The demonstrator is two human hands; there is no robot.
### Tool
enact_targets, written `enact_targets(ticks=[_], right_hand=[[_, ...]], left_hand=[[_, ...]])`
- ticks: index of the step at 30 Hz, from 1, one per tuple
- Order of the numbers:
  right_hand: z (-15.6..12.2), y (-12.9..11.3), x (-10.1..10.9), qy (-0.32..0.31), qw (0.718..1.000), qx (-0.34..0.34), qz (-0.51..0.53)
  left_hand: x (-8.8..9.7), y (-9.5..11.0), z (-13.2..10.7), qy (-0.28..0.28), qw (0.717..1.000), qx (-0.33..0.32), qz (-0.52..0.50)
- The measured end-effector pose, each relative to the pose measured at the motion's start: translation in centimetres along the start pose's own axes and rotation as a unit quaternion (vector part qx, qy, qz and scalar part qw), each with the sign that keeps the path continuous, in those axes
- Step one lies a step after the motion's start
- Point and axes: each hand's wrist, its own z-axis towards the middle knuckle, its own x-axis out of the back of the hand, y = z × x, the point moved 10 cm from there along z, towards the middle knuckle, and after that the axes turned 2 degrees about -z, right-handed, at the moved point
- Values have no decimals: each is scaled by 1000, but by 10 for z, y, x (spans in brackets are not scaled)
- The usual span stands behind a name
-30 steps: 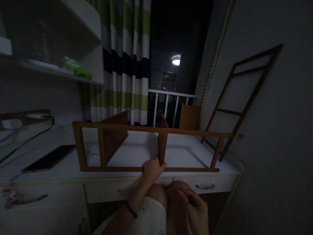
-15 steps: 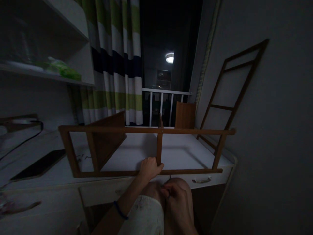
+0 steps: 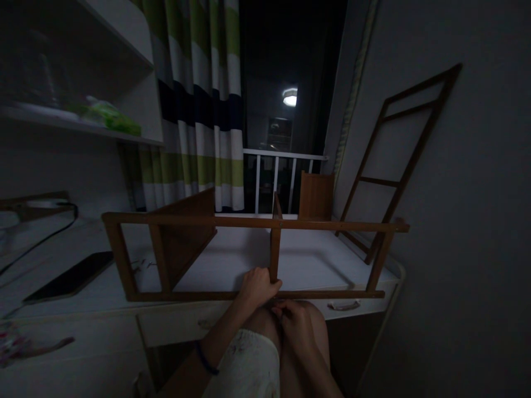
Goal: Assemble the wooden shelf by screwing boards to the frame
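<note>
Here we are at the worktop (image 3: 232, 254), and the wooden frame (image 3: 244, 222) stands on its long side along the front edge, its long rails running across our view, one above the other. Our left hand (image 3: 258, 286) is at the lower rail (image 3: 199, 296), fingers curled in a grip around the bottom of the middle board (image 3: 275, 251), thumb lying across its front edge. Down below comes our right hand (image 3: 293, 321), just under that same rail and in front of the knees, fingertips drawn together as in a pinch; whether anything small sits between them, we cannot tell in this dim light.

Over on the left, a broad wooden panel (image 3: 188, 232) joins the frame and reaches back toward the striped curtain (image 3: 199, 132). Beyond the frame's left end we have a dark flat device (image 3: 70, 278) lying on the worktop, and, seen through that end, some small pieces (image 3: 143, 263) too blurred to name. To the right, a second wooden frame (image 3: 409, 166) leans against the wall (image 3: 468, 232), tilted, while a smaller wooden panel (image 3: 316, 196) stands upright at the back by the white railing (image 3: 276, 182). Under the worktop's front edge, a drawer handle (image 3: 345, 305) shows right of our knees, and a dark band (image 3: 204, 358) circles our left wrist.
</note>
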Motion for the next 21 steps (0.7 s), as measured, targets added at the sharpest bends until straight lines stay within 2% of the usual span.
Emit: enact_targets(ticks=[4, 13, 21], right_hand=[[2, 2, -2, 4, 1000, 6, -7], [6, -13, 0, -5, 1000, 5, -6], [3, -2, -4, -13, 1000, -16, -8]], left_hand=[[0, 0, -2, -7, 1000, 6, -4], [-2, -3, -3, -34, 999, 30, -27], [-16, -5, 2, -52, 990, 7, -130]])
